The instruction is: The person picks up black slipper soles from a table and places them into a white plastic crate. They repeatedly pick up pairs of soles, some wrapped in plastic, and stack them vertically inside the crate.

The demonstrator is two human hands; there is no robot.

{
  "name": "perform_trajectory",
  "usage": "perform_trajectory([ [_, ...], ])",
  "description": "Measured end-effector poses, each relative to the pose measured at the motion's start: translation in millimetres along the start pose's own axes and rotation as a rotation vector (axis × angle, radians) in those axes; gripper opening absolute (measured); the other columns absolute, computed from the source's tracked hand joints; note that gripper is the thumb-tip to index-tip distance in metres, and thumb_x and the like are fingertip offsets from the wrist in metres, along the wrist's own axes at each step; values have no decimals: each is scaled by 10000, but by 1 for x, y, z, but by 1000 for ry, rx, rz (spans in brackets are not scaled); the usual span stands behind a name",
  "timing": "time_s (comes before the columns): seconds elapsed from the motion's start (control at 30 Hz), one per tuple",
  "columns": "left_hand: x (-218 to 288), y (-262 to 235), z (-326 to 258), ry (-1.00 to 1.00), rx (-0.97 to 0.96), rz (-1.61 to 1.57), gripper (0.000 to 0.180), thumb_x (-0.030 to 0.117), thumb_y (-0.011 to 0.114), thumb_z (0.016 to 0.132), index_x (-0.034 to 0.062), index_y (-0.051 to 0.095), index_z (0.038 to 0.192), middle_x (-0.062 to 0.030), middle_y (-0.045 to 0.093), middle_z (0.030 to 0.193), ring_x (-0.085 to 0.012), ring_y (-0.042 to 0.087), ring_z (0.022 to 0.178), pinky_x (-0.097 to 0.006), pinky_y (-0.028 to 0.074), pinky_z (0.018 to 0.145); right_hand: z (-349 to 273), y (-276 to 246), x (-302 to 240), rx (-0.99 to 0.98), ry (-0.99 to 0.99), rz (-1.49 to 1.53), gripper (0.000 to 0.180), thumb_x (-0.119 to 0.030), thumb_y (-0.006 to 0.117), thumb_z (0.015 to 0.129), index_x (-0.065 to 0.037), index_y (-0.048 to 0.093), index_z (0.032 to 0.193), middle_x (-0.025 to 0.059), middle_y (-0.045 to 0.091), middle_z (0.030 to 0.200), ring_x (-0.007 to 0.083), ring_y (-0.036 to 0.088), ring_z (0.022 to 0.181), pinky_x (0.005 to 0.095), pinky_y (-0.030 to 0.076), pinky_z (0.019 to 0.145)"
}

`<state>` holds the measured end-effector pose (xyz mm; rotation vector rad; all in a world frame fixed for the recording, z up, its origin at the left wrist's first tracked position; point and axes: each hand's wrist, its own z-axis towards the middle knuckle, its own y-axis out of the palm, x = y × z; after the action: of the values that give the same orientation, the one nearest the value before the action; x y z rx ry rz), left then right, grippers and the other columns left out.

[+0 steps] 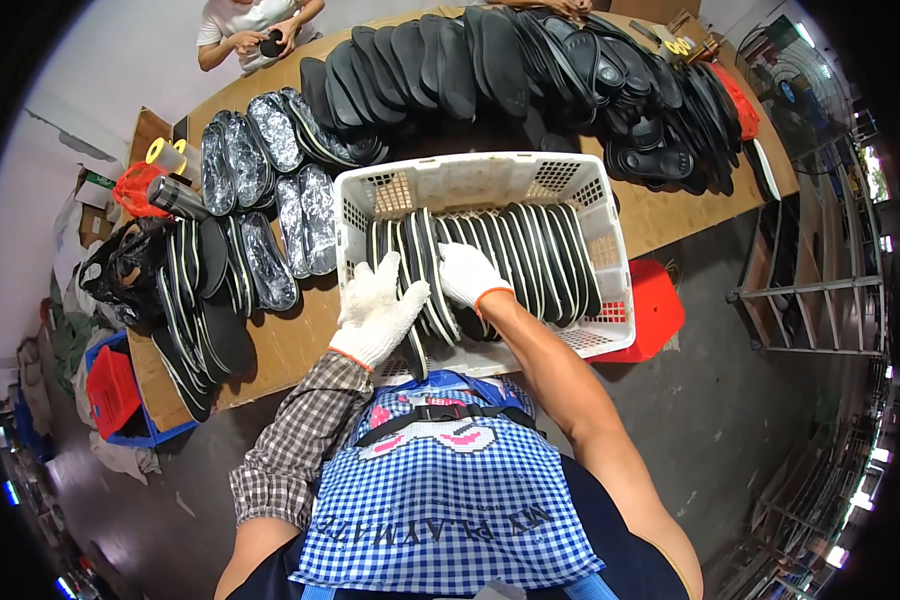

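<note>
Well left of the left hand (378, 318), a blue plastic crate (166, 433) holds a red plastic basket (116, 388); farther forward-left sits a silver cylindrical metal flask (177, 197). Far right of the right hand (473, 276) stands a grey metal shelf rack (820, 286), a round wire-caged fan (792, 93) farther forward.

Free passage existed inside the white crate (480, 168), between its far wall and the row of black soles (540, 265). The left hand (378, 312) and right hand (468, 275) obstructed the row's left portion. Heaped soles (485, 65) blocked the far side; film-wrapped soles (307, 215) crowded the left wall. Bare tabletop (660, 222) lay rightward.
</note>
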<state>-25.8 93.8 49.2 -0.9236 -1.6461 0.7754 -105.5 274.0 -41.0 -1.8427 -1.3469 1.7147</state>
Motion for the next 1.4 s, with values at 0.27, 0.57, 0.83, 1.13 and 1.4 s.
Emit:
perform_trajectory([
  [0.27,1,-7,3,8,-73,-13,762,503,745,947,78,545,1547,-308,594,1398,-494,610,1285,-558,518,1084,6,-21,21,-132,3,239,364,-135,482,963,48,727,1161,316,733,1170,490,705,1114,501,558,1014],
  [0.57,-7,-3,-6,-25,-150,-102,660,414,640,998,88,525,1560,-299,547,1471,-515,575,1346,-568,479,1140,-68,-32,-32,124,32,73,731,-452,634,1043,38,492,1566,302,668,1372,439,666,1234,494,514,1097],
  [0.83,-38,9,10,48,-102,-209,538,316,598,1060,-4,610,1493,-230,590,1548,-370,542,1462,-423,414,1235,-109,-25,-84,-222,-155,-10,618,-594,622,968,13,732,933,250,744,873,433,746,871,532,583,830],
  [1.13,-38,10,17,-154,-146,-805,664,438,626,1032,13,573,1539,-272,553,1577,-385,513,1488,-442,383,1244,-149,-127,-105,-115,-168,332,371,-376,621,976,-16,712,960,248,714,852,432,727,841,551,553,781],
  [1.4,3,14,6,171,66,-159,732,419,754,949,-14,571,1510,-283,588,1489,-444,560,1395,-496,445,1193,-194,-150,-18,521,78,539,236,-182,734,1020,25,748,1131,110,772,914,189,687,768,352,564,753],
])
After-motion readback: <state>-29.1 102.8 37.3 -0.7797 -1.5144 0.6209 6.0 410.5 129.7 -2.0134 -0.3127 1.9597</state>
